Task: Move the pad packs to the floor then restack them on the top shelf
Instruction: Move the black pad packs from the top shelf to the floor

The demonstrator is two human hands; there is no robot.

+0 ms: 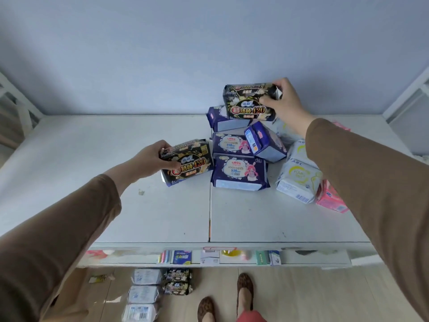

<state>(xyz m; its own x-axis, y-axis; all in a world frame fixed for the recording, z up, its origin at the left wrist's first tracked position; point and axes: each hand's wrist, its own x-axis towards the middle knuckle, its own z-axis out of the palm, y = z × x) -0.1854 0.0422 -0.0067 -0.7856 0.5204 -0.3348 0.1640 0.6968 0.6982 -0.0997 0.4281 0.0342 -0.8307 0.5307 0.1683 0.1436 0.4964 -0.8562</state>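
My left hand [152, 156] grips the left end of a black pad pack [189, 162] that touches the white top shelf [162, 217]. My right hand [284, 101] grips the right end of a second black pad pack [249, 102], held up over the pile at the back. Several purple pad packs [239, 173] lie in the middle of the shelf. White pad packs [299, 180] and a pink pad pack [330, 198] lie to the right, partly hidden by my right sleeve. On the floor below lie several white packs [145, 293] and two black packs [177, 281].
The blue wall stands close behind the shelf. A lower shelf [209, 256] holds small boxes and packs along its front edge. My feet [245, 289] stand on the wooden floor to the right of the floor packs. White frame rails rise at both sides.
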